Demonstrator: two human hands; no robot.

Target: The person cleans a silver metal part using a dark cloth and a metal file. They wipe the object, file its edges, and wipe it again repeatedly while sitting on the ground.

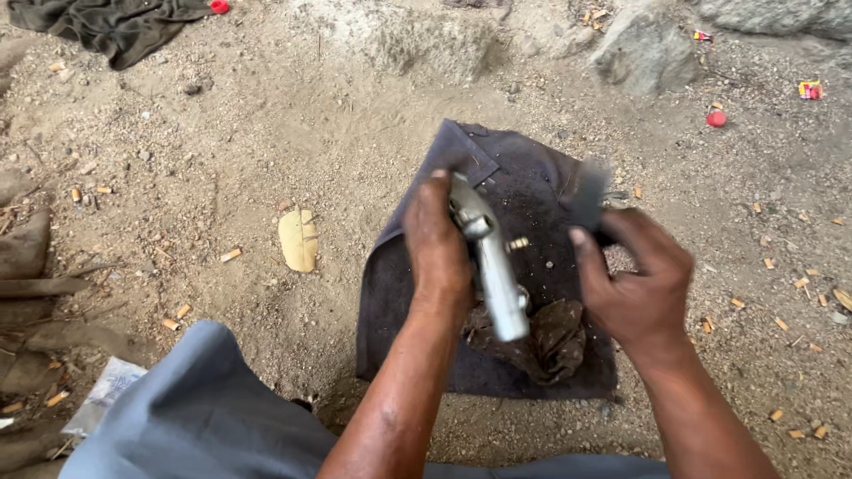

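Sandy ground (266, 133), dark cloth (497, 177), left hand (437, 244) gripping metal part (493, 266), right hand (635, 279) blurred

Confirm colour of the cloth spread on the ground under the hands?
Dark grey-navy cloth, dusty; seen in the head view.

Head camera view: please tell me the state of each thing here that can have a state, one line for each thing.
Left hand: closed around the metal part.
Metal part: held up, tilted, above the cloth.
Right hand: gripping a brush, blurred.
Brush: blurred, bristles near the part; contact unclear.
Dark cloth: spread flat on the sandy ground.
Brown rag: crumpled, lying on the cloth.
Yellow leaf: flat on the ground.
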